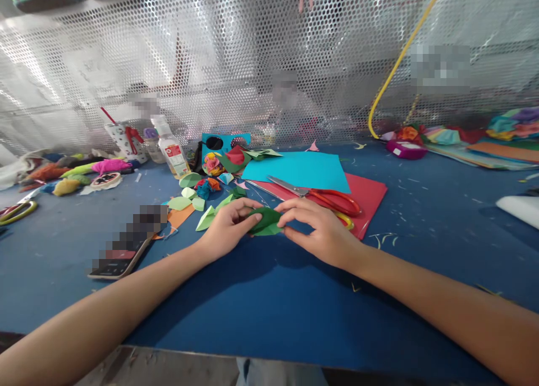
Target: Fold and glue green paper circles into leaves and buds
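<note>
A dark green paper leaf is held between my two hands, just above the blue table. My left hand pinches its left end, thumb on top. At the right end, my right hand grips the paper's edge with thumb and fingertips. Beyond my right hand, red-handled scissors lie on red paper and a blue sheet. Light green paper leaves rest beside my left hand, near an orange paper piece.
A phone lies left of my hands. Behind stand a glue bottle and a patterned cup. Coloured yarn is heaped at the left. A purple box sits at the back right, before a perforated metal screen.
</note>
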`<state>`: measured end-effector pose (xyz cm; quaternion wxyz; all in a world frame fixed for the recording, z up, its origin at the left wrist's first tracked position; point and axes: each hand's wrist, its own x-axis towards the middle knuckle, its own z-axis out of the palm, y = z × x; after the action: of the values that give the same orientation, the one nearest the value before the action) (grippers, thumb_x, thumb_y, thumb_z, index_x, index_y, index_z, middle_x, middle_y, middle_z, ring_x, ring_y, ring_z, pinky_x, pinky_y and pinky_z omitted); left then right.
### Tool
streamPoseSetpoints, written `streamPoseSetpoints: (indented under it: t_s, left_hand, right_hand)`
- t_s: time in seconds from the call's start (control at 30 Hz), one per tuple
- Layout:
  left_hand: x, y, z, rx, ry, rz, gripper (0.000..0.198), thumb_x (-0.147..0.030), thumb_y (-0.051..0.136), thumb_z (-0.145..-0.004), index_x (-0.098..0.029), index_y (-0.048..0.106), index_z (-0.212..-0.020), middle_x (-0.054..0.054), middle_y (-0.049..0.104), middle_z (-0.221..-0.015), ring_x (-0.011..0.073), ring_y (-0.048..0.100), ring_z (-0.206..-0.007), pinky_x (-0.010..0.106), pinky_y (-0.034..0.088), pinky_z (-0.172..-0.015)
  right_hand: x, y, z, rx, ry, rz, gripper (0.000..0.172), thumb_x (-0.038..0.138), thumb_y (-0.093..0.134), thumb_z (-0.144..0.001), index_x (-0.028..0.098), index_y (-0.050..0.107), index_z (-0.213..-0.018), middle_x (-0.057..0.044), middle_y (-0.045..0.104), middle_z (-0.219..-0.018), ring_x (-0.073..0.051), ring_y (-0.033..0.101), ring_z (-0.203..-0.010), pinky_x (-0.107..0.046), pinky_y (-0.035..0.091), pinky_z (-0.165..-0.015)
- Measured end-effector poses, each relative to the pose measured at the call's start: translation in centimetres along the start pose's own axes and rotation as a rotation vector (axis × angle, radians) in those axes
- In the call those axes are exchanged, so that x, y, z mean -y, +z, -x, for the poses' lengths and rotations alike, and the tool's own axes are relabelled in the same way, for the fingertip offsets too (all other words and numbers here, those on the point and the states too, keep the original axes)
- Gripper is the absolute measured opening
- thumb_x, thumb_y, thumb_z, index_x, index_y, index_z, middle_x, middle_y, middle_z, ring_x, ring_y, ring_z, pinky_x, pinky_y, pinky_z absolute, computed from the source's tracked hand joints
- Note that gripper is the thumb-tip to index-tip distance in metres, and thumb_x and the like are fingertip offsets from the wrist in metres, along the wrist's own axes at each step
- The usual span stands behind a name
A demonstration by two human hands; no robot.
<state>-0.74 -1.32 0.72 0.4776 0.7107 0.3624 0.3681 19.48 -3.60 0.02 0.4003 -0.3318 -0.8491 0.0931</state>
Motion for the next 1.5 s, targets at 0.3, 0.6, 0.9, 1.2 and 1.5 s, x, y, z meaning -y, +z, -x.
streamPoseSetpoints:
  t_s: [0.3, 0.6, 0.9, 1.2, 1.5]
  left_hand:
    - [-0.07, 0.16, 0.36, 0.103, -0.061, -0.048, 0.021, -0.033, 0.051, -0.081, -0.015, 0.054, -0.091, 0.002, 0.060, -0.074, 0.0097, 0.057, -0.061, 0.022, 0.047, -0.058]
    - [0.12, 0.16, 0.35, 0.117, -0.071, -0.065, 0.022, -0.034, 0.050, -0.081, -0.015, 0.055, -0.091, 0.002, 0.060, -0.075, 0.0097, 0.057, -0.062, 0.022, 0.047, -0.058]
    - [0.13, 0.20, 0.38, 0.129, -0.069, -0.062, 0.021, -0.033, 0.050, -0.082, -0.014, 0.055, -0.091, 0.002, 0.059, -0.076, 0.0091, 0.055, -0.062, 0.022, 0.047, -0.058]
    - [-0.17, 0.18, 0.45, 0.137, -0.045, -0.095, 0.022, -0.033, 0.046, -0.084, -0.014, 0.055, -0.090, 0.002, 0.058, -0.075, 0.0095, 0.056, -0.063, 0.021, 0.046, -0.057]
    - [-0.74, 0.10, 0.46, 0.125, -0.033, -0.206, 0.032, -0.040, 0.038, -0.086, -0.014, 0.056, -0.081, 0.002, 0.058, -0.073, 0.0124, 0.056, -0.068, 0.024, 0.045, -0.063]
  right_hand:
    - [0.22, -0.01, -0.03, 0.054, 0.010, -0.053, 0.010, 0.013, 0.053, -0.079, 0.022, 0.058, -0.082, -0.003, 0.062, -0.095, -0.017, 0.056, -0.095, -0.030, 0.045, -0.083]
    - [0.08, 0.12, 0.01, 0.077, 0.012, -0.072, 0.009, 0.013, 0.054, -0.078, 0.021, 0.056, -0.081, -0.002, 0.061, -0.093, -0.015, 0.056, -0.092, -0.026, 0.044, -0.081]
    - [0.09, 0.10, -0.01, 0.092, 0.019, -0.079, 0.009, 0.014, 0.053, -0.079, 0.021, 0.056, -0.082, -0.003, 0.061, -0.092, -0.015, 0.057, -0.089, -0.029, 0.046, -0.079]
    - [0.07, 0.16, 0.04, 0.090, 0.022, -0.062, 0.009, 0.015, 0.053, -0.079, 0.022, 0.057, -0.082, -0.002, 0.063, -0.092, -0.015, 0.058, -0.088, -0.028, 0.047, -0.077]
    - [0.03, 0.18, 0.12, 0.111, 0.017, -0.050, 0.010, 0.014, 0.053, -0.078, 0.022, 0.057, -0.083, -0.002, 0.063, -0.094, -0.015, 0.058, -0.088, -0.026, 0.046, -0.078]
